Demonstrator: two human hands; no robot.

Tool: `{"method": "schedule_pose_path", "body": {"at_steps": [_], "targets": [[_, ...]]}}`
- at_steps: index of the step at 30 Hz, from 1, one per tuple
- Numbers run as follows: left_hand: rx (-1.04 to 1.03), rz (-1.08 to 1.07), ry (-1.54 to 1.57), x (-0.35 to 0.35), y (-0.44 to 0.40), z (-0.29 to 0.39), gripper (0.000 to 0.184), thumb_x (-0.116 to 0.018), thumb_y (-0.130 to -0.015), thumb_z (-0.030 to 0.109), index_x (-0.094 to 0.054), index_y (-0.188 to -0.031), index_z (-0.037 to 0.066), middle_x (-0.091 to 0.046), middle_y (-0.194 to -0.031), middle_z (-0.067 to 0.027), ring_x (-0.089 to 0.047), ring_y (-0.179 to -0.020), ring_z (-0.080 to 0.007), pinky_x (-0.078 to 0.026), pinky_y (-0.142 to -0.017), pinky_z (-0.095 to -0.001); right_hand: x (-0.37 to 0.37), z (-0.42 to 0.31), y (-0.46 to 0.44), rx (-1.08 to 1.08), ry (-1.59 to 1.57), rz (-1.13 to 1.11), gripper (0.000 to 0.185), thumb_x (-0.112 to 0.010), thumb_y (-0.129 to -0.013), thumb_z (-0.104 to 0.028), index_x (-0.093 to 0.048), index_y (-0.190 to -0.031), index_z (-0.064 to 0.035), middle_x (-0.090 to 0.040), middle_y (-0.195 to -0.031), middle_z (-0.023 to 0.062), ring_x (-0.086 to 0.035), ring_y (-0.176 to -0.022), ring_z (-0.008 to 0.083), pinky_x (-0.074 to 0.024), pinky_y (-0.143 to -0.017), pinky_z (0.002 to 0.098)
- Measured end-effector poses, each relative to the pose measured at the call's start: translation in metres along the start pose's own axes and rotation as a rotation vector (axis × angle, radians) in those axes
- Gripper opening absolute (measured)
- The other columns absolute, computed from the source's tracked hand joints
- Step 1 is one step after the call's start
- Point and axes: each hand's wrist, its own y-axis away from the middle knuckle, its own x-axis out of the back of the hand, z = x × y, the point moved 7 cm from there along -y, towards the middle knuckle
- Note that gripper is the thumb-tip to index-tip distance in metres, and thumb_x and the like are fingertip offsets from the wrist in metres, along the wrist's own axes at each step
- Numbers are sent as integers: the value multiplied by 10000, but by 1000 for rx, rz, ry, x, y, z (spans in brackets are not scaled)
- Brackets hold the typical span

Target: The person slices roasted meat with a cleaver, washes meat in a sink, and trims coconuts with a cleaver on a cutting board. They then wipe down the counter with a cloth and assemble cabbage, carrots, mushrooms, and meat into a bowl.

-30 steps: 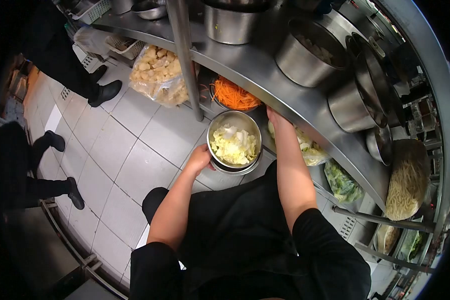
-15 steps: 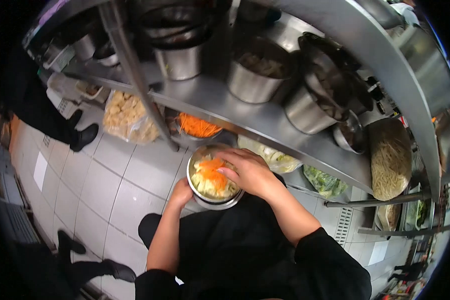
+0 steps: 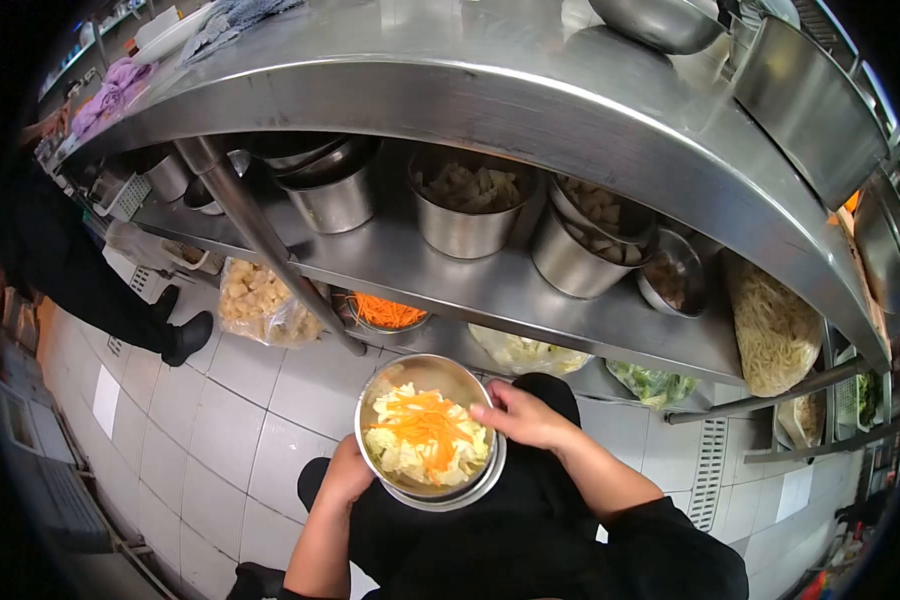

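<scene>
A metal bowl (image 3: 460,378) is held over my lap, with the rim of at least one more metal bowl (image 3: 470,497) showing beneath it. Inside lies chopped pale cabbage (image 3: 400,462) topped with orange carrot shreds (image 3: 428,425). My left hand (image 3: 348,473) grips the bowl's left side, its fingers partly hidden under the wall. At the right rim, my right hand (image 3: 526,416) is closed on the edge, thumb over it. Past the bowl, under the shelf, stands a bowl of shredded carrot (image 3: 390,311) beside a bag of cut cabbage (image 3: 530,352).
The steel table (image 3: 450,95) overhangs a lower shelf (image 3: 400,275) with several metal pots (image 3: 467,225). A bag of noodles (image 3: 775,325) sits at its right end. On the floor are a bag of yellowish chunks (image 3: 260,300) and a person's shoe (image 3: 188,340) at left.
My right hand has moved from the carrot shreds to the bowl's right rim. The shreds are now spread wider over the cabbage. The view has tilted up, showing more of the tabletop.
</scene>
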Motion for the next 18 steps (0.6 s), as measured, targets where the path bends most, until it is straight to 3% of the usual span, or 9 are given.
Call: {"method": "schedule_pose_path", "body": {"at_steps": [4, 6, 9, 10, 11, 12, 15, 16, 18], "targets": [[35, -76, -199, -20, 1, 12, 299, -652, -917, 136, -682, -1151, -48, -719, -1121, -131, -660, -1023, -190, -515, -901, -320, -6, 13, 17, 78, -273, 128, 559, -683, -926, -447, -587, -1169, 47, -687, -974, 121, -640, -884, 177, -508, -799, 332], [-30, -137, -274, -36, 1, 34, 297, -613, -966, 176, -668, -1180, -23, -722, -1111, -114, -658, -1025, -184, -511, -905, -311, -2, 24, 27, -39, -423, 114, 456, -697, -919, -280, -579, -1245, 17, -665, -1088, 85, -606, -994, 143, -486, -888, 298], [-47, -223, -157, -47, -16, 36, 350, -560, -1024, 258, -632, -1240, -8, -724, -1033, -92, -667, -955, -153, -534, -835, -302, 17, 35, 39, -92, -384, 226, 376, -666, -901, -190, -595, -1206, 18, -665, -1067, 67, -605, -975, 135, -490, -869, 292], [44, -282, -19, -50, -28, 36, 384, -502, -1056, 336, -624, -1195, 0, -708, -954, -75, -651, -841, -105, -541, -733, -286, 29, 29, 47, -59, -364, 330, 208, -650, -864, -189, -626, -957, -4, -645, -861, 61, -581, -810, 126, -482, -725, 309], [-4, -182, -178, -37, -37, 49, 374, -494, -1056, 365, -638, -1078, 20, -697, -931, -71, -627, -755, -87, -531, -666, -271, 35, 28, 51, -56, -363, 334, 208, -650, -864, -189, -626, -957, -4, -645, -861, 61, -581, -810, 126, -482, -725, 309], [-121, -112, -93, -37, -40, 90, 338, -515, -1049, 337, -616, -988, 20, -694, -926, -80, -642, -751, -125, -526, -667, -292, 44, 28, 56, -62, -303, 359, 186, -647, -853, -182, -600, -912, -11, -610, -821, 48, -548, -778, 117, -464, -695, 310], [-897, 214, -523, -71, -30, 239, 224, -610, -980, 216, -644, -1051, 6, -687, -927, -119, -666, -786, -223, -524, -704, -345, 53, 25, 62, -88, -218, 397, 169, -641, -827, -163, -548, -831, -21, -540, -748, 29, -484, -725, 103, -428, -645, 311], [-1021, 152, -666, -97, -31, 280, 259, -631, -955, 260, -670, -1079, 36, -690, -1005, -130, -666, -873, -299, -520, -813, -404, 52, 29, 61, -92, -248, 404, 171, -645, -826, -164, -551, -834, -20, -543, -751, 31, -487, -729, 105, -431, -649, 311], [-1220, 65, -1096, -145, -72, 317, 345, -641, -931, 367, -677, -1083, 60, -680, -1102, -126, -636, -1004, -340, -482, -918, -461, 49, 39, 60, -66, -272, 411, 175, -646, -830, -169, -559, -841, -17, -555, -742, 42, -506, -722, 115, -443, -651, 316]]}}
